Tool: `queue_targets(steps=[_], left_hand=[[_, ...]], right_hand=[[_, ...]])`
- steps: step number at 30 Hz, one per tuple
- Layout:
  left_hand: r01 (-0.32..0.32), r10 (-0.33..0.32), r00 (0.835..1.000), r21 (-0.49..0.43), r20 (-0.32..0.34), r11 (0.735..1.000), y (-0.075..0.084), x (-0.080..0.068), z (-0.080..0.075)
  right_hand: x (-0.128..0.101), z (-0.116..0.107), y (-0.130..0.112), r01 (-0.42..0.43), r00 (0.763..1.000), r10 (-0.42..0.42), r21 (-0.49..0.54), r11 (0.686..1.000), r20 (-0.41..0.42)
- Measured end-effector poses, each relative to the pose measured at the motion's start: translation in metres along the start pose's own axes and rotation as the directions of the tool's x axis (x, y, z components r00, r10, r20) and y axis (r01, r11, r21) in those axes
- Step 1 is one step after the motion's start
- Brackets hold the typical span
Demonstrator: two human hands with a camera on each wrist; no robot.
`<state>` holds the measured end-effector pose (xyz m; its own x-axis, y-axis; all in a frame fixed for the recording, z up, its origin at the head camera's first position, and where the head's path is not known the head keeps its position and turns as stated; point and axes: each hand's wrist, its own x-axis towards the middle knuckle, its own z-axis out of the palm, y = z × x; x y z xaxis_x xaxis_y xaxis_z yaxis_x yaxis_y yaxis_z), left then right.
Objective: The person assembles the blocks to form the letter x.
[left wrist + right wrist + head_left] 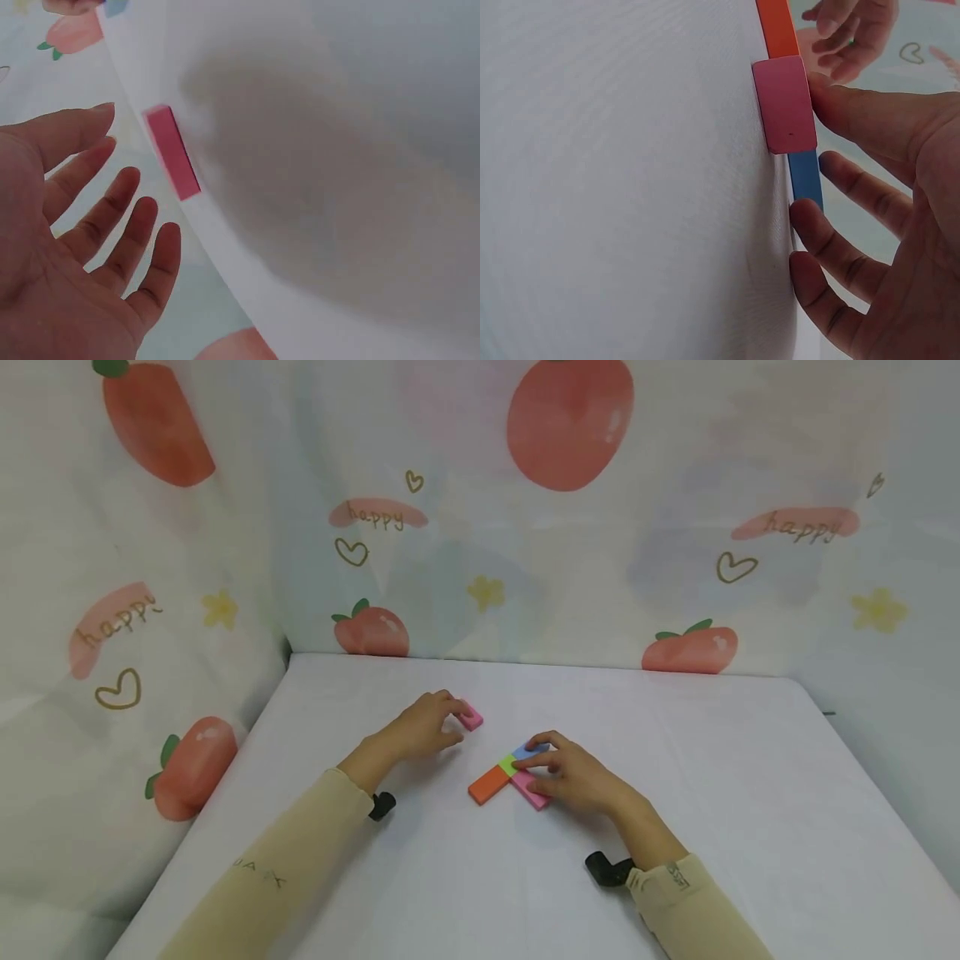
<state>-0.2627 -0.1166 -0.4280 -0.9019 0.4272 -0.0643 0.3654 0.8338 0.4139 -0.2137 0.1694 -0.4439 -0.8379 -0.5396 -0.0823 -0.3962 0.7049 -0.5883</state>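
step: joining blocks | left hand (420, 727) open, fingertips at loose pink block (471, 716); right hand (573, 772) flat, steadying block cluster (498, 777) | next: likely slide loose block across

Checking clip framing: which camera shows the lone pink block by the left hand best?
The left wrist view: the lone pink block lies unobstructed on the white table, just beyond the left hand. The head view shows it small, partly behind the fingertips. The right wrist view doesn't show it clearly.

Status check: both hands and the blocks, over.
Left hand open, fingertips at lone pink block. Right hand open, fingers resting on joined orange, green, blue, pink blocks. Nothing between the two groups.
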Motion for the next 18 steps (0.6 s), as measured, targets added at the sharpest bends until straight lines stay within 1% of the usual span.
queue_targets(steps=[3, 6, 9, 12, 15, 18], left_hand=[[0.002, -0.001, 1.000, 0.082, -0.010, 0.997, -0.005, 0.008, -0.003], [-0.017, 0.018, 1.000, 0.142, 0.000, 0.990, -0.008, 0.017, -0.004], [-0.065, 0.062, 0.998, 0.207, 0.020, 0.976, -0.013, 0.025, -0.002], [-0.102, 0.092, 0.995, 0.257, 0.050, 0.961, -0.014, 0.032, -0.002], [-0.130, 0.109, 0.990, 0.288, 0.087, 0.949, -0.014, 0.035, -0.004], [-0.158, 0.132, 0.986, 0.292, 0.107, 0.943, -0.014, 0.039, -0.009]], right_hand=[[0.001, 0.001, 0.001, -0.009, 1.000, 0.009, 0.008, 1.000, 0.006], [0.000, 0.002, 0.002, -0.020, 1.000, 0.020, 0.019, 1.000, 0.006], [-0.001, 0.003, 0.003, -0.026, 1.000, 0.026, 0.031, 0.999, 0.005], [-0.002, 0.004, 0.003, -0.036, 0.999, 0.035, 0.048, 0.998, 0.007], [-0.001, 0.003, 0.003, -0.027, 1.000, 0.027, 0.045, 0.999, 0.007], [0.001, 0.001, 0.003, -0.010, 1.000, 0.010, 0.028, 1.000, 0.003]])
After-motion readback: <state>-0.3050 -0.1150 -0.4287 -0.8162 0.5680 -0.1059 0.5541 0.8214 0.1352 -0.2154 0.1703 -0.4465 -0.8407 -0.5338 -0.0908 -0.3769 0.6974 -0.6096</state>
